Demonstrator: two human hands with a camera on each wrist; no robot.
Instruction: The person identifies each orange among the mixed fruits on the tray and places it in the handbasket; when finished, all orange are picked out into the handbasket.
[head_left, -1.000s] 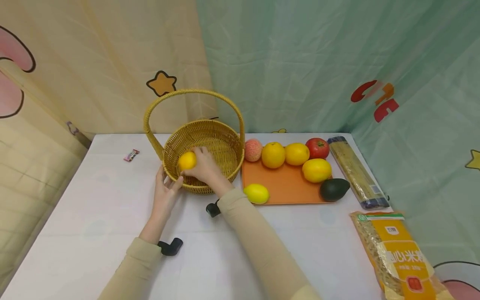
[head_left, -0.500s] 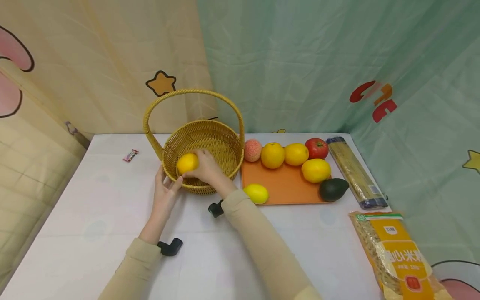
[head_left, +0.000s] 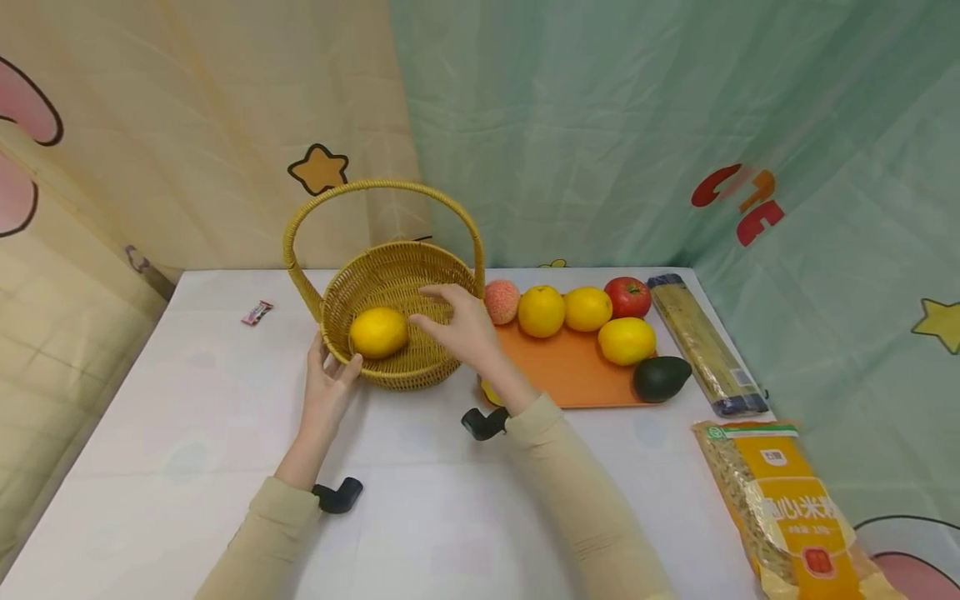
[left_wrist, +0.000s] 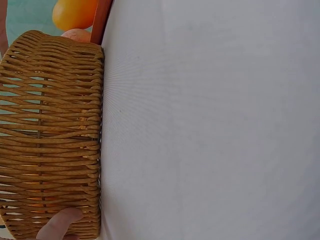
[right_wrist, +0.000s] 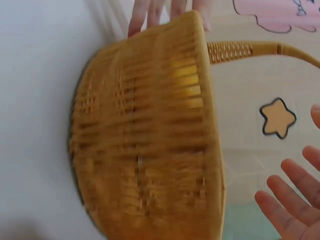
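A yellow lemon-like fruit lies on its side in the wicker basket, towards the near left wall. My left hand rests against the basket's outer near-left side, thumb near the rim. In the left wrist view a fingertip touches the woven wall; in the right wrist view several fingers lie along the basket's outside. My right hand hovers over the basket's right side, fingers spread and holding nothing. Below its wrist, a bright yellow lemon is mostly hidden.
Right of the basket is an orange tray. About it lie a pink fruit, an orange, yellow fruits, a tomato and an avocado. Packaged noodles, a pasta bag and a candy lie farther out.
My right hand has let go of the yellow fruit, leaving it in the basket, and has moved right with its fingers opened. The left hand stays against the basket.
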